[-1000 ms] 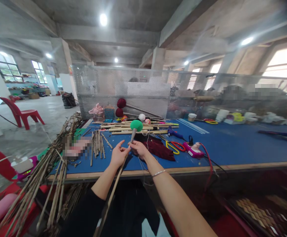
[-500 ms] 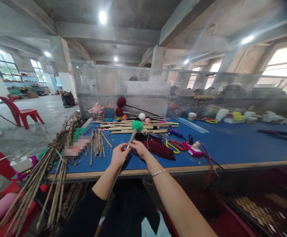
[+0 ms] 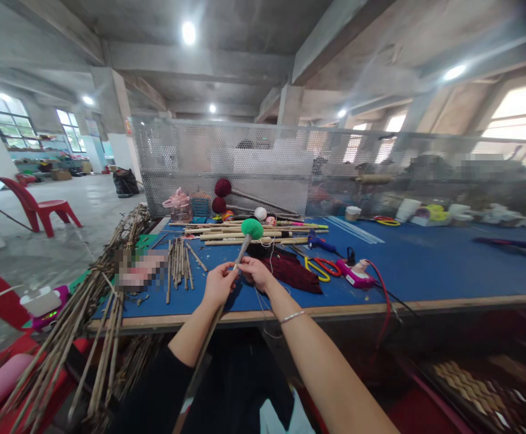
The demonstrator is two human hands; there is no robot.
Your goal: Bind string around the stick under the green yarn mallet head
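A mallet (image 3: 251, 229) with a round green yarn-wound head is held up over the near edge of the table, its head pointing away from me. My left hand (image 3: 220, 283) is closed around its stick, which runs down past my wrist toward my lap. Higher on the stick, just below the grey wrapped neck, the fingers of my right hand (image 3: 254, 272) pinch together against it. Thin pale thread (image 3: 263, 307) hangs below my right hand. Dark red cloth (image 3: 292, 272) lies to the right of that hand. Whether the right fingers also grip the thread is too small to tell.
Short sticks (image 3: 180, 264) lie left of my hands, and a large bundle of long sticks (image 3: 100, 283) overhangs the left edge. Behind are longer rods (image 3: 227, 236) and dark red mallets (image 3: 222, 187). Yellow and red-handled scissors (image 3: 327, 267), a glue gun (image 3: 321, 242) and a magenta power strip (image 3: 356, 274) sit right.
Hardly anything differs. The green head has tilted or turned very slightly, while both hands keep their places on the stick.
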